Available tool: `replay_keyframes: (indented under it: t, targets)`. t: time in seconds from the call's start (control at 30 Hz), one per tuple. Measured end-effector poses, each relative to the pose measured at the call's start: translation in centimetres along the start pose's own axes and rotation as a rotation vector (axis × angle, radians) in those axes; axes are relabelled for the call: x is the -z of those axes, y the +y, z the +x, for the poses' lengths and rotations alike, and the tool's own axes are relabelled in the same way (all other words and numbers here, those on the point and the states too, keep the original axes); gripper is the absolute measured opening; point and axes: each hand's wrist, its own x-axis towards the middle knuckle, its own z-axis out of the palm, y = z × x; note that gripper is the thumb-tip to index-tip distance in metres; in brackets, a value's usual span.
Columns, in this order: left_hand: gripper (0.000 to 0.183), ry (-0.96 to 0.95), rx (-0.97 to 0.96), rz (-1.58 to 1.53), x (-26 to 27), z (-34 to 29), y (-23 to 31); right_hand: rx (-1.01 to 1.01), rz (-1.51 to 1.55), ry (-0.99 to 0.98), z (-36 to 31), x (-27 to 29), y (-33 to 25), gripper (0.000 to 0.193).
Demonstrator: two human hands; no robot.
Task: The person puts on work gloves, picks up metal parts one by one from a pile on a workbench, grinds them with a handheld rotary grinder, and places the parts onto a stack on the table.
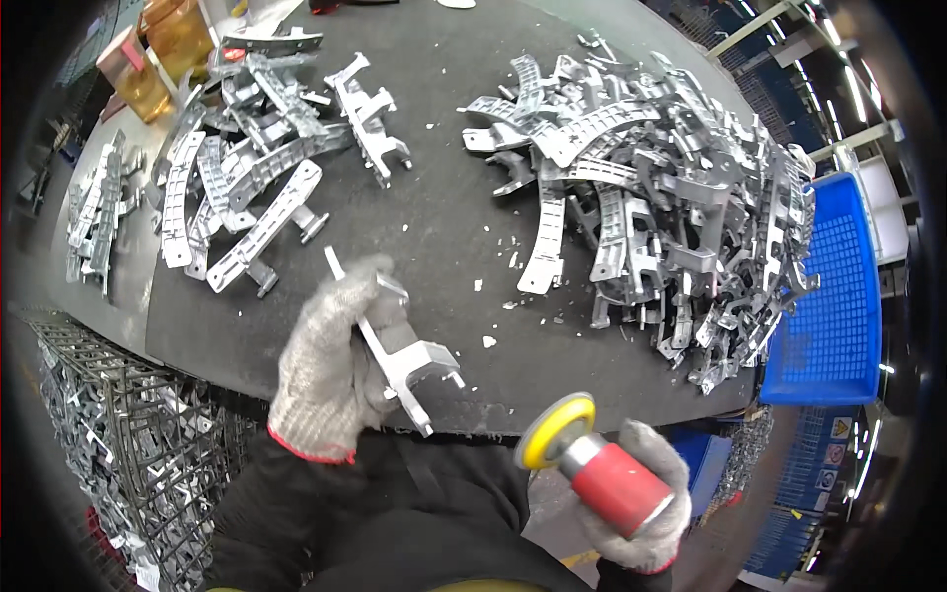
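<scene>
My left hand (324,360), in a grey knit glove with a red cuff, is closed around a silver cast-metal bracket (419,363). The bracket slants over the near edge of the dark worktable (434,227), and the glove covers part of it. Lower right, my gloved right hand (671,518) grips the red body of a handheld disc sander (617,488). Its round yellow pad (560,434) points toward the bracket and is apart from it. Whether the disc spins cannot be made out.
A large heap of brackets (681,197) covers the table's right side. A smaller pile (247,148) lies at the left, with a single bracket (370,118) beside it. A blue crate (834,296) stands far right; a wire cage (148,444) holds parts at lower left. Metal chips dot the tabletop.
</scene>
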Motion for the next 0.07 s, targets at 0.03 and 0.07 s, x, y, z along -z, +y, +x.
replay_keyframes:
  t: [0.03,0.07]
  targets:
    - [0.044,0.167,0.042,-0.082,-0.7,-0.6,-0.7,0.05,-0.029,-0.135,0.7,0.2,-0.3,0.102]
    - [0.046,0.156,0.079,-0.139,-0.5,-0.7,-1.4,0.096,-0.052,-0.281,2.3,0.1,-1.2,0.104]
